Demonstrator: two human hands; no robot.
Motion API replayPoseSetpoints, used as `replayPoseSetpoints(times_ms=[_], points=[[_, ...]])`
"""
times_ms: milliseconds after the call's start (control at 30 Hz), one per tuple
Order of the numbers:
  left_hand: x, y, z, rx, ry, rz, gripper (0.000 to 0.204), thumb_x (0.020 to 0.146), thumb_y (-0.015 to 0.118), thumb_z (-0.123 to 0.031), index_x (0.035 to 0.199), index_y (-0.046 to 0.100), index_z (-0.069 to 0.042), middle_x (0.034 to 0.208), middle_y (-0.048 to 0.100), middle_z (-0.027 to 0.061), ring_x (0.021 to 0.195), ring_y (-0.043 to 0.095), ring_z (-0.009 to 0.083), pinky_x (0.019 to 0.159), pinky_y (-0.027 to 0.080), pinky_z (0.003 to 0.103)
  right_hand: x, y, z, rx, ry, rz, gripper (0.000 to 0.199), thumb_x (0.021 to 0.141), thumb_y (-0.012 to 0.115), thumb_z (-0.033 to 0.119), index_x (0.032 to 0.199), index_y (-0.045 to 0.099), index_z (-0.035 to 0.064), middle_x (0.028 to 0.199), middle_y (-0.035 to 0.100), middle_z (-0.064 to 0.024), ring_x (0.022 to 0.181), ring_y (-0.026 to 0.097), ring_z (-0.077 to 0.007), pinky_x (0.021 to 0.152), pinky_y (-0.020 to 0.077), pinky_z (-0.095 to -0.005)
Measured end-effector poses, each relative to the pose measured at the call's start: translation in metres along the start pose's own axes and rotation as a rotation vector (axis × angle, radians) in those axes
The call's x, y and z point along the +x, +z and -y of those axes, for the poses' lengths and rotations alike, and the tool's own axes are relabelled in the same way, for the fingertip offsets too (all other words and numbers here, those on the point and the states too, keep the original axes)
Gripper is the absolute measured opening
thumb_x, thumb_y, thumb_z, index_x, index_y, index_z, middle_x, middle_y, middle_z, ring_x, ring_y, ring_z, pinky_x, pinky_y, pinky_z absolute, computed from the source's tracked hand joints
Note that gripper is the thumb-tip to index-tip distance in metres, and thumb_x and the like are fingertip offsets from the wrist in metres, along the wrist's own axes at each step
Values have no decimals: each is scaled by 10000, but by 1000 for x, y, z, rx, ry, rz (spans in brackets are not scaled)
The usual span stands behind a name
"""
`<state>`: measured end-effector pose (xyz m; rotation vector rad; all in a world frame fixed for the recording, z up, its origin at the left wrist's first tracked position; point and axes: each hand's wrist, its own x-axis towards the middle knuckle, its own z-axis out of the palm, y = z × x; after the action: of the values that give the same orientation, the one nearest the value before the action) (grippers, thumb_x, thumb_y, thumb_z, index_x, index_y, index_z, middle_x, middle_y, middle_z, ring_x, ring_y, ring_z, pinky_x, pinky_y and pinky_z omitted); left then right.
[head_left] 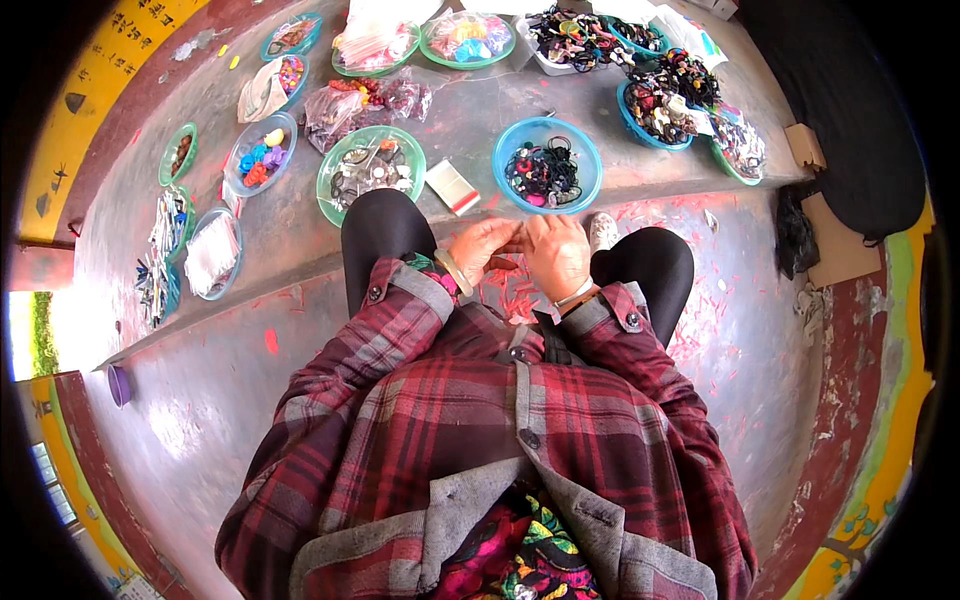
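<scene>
My left hand (480,250) and my right hand (557,257) meet between my knees, fingertips drawn together. Both are closed in a pinch, and whatever lies between the fingers is hidden or too small to make out. Just beyond them, on the raised step, stands a blue basin (548,128) holding dark hair ties and small coloured pieces. Left of that basin lies a small white box with a red edge (453,187). A green basin (325,185) with clear bags and small parts in it stands beyond my left knee.
Along the step stand several more basins, among them a pale blue basin with coloured pieces (236,180) and a blue basin heaped with dark items (630,125). Red scraps (700,340) litter the floor. Cardboard (845,245) and a black bag (795,230) lie at the right.
</scene>
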<state>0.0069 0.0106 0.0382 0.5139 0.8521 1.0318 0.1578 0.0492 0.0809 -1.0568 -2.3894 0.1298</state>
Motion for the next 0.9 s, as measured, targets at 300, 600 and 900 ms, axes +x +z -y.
replayPoseSetpoints(times_ms=[300,600,900], points=[[1,-9,-14,226,90,-17,245,898,422,-230,994,538,-38,912,608,56,812,588,121,576,443,205,1,-5,-10,481,300,-70,211,645,688,161,798,580,64,738,552,-95,710,549,-241,624,438,-328],[-1,-7,-15,275,36,173,269,895,439,-227,1001,542,-2,885,619,84,777,603,124,515,430,186,-6,1,-30,1325,786,336,113,782,604,122,818,609,15,686,559,1,583,460,-66,562,346,-200],[2,-11,-14,164,128,-4,208,880,472,-181,926,552,5,846,619,107,732,618,157,466,420,167,-8,2,-28,1410,866,393,107,787,593,120,822,615,21,681,593,-20,609,513,-78,566,374,-201]])
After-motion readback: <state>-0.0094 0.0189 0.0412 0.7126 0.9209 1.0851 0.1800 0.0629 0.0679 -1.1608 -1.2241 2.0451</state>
